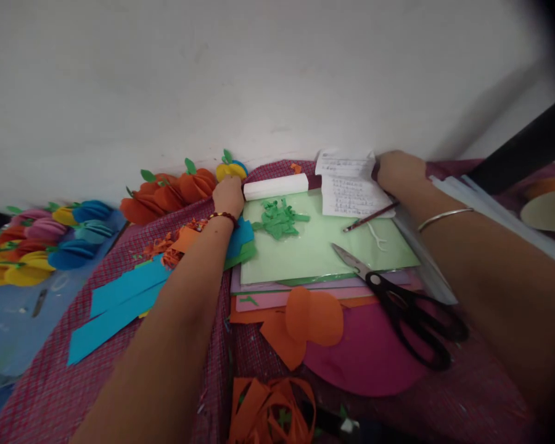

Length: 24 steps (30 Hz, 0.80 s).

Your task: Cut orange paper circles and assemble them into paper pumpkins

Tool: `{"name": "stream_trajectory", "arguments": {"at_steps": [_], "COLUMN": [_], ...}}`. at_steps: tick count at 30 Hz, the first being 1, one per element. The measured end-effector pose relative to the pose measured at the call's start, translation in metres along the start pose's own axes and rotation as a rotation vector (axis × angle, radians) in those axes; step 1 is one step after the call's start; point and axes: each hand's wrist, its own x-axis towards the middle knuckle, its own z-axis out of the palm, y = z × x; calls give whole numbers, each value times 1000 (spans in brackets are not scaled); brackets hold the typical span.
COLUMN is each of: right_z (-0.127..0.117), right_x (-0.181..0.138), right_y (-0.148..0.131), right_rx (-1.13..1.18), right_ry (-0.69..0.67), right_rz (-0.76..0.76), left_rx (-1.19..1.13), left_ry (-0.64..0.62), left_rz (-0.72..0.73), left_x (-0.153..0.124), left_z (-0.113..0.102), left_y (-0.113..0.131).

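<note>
My left hand (229,196) reaches to the back of the cloth, its fingers curled and mostly hidden. Just beyond it stands a yellow and blue paper pumpkin (231,169) with a green leaf; whether the hand grips it is unclear. Close by on the right lies a white box-like bar (276,186). My right hand (400,172) is closed at the far edge, beside a handwritten sheet (351,179); what its fingers hold is hidden. A dark pencil (369,216) lies below that hand. Black-handled scissors (398,302) rest partly open on the paper stack.
Green cutouts (280,219) lie on pale green sheets (300,256). Orange paper pumpkins (171,194) line the wall, with coloured ones (46,231) farther left. Blue strips (120,302), orange cutouts (314,317), a magenta sheet (365,354) and orange scraps (272,410) lie nearer. A black bar (527,145) slants at right.
</note>
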Motion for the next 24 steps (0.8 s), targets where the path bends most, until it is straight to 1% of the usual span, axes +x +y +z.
{"name": "stream_trajectory", "arguments": {"at_steps": [2, 4, 7, 8, 10, 11, 13, 16, 18, 20, 21, 22, 24], "right_z": [-13, -32, -67, -78, -98, -106, -117, -122, -119, -112, -107, -102, -90], "right_x": [1, -1, -13, -19, -33, -40, -53, -65, -67, -65, -63, -60, -53], "right_y": [6, 11, 4, -3, -26, -41, -78, -138, -176, -207, -220, -230, -246], "right_rx": [-47, -80, -95, -95, -93, -90, -47, 91, 179, 256, 289, 318, 360], "right_ry": [-94, -145, -103, -80, -38, -18, 35, 38, 40, 38, 39, 36, 37], "right_rz": [-19, -28, -56, -80, -141, -167, -233, -355, -419, -437, -443, -445, -442], "left_rx": [-51, -107, -169, -181, -192, -189, -164, -107, -85, -77, -88, -111, -194], "left_ry": [-23, -43, -37, -23, 19, 45, 95, 187, 227, 242, 250, 249, 251], "left_rz": [3, 54, 153, 186, 231, 245, 213, 110, -19, -171, -242, -287, -372], "left_x": [-3, -12, -38, -50, -75, -88, -112, -136, -145, -148, -149, -150, -152], "left_z": [-4, -9, -22, -28, -41, -49, -64, -82, -87, -84, -79, -73, -58], "left_y": [-1, -5, -14, -19, -36, -47, -79, -143, -187, -225, -239, -250, -259]}}
